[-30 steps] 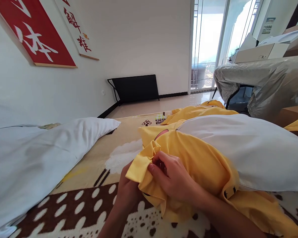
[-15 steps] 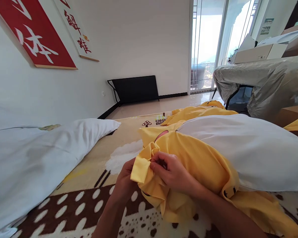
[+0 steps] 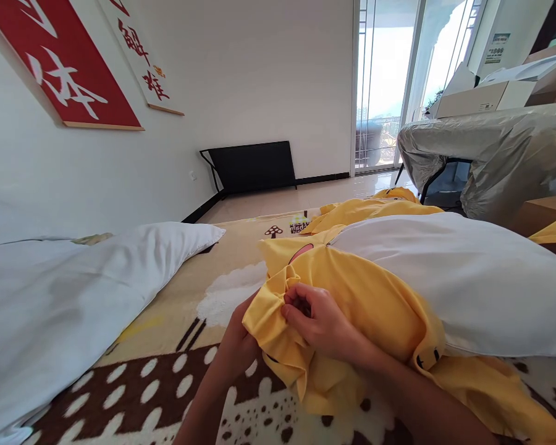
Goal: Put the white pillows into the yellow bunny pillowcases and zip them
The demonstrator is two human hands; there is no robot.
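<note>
A yellow pillowcase (image 3: 366,290) with a pink patch and small black marks is bunched around the near end of a white pillow (image 3: 467,278). My left hand (image 3: 241,337) grips the left edge of the gathered yellow cloth, its fingertips partly hidden behind the fabric. To its right, my right hand (image 3: 317,318) pinches a fold of the same cloth between thumb and fingers. Loose yellow fabric hangs below both hands onto the patterned blanket.
Another white pillow (image 3: 120,278) lies at the left on the patterned blanket (image 3: 167,371). More yellow cloth (image 3: 370,210) lies behind the pillow. A plastic-covered table (image 3: 505,136) with boxes stands at the right; a black panel (image 3: 257,167) leans against the wall.
The flat flap of yellow cloth between my hands has folded over and is now crumpled. My left hand has shifted slightly; my right hand has barely moved.
</note>
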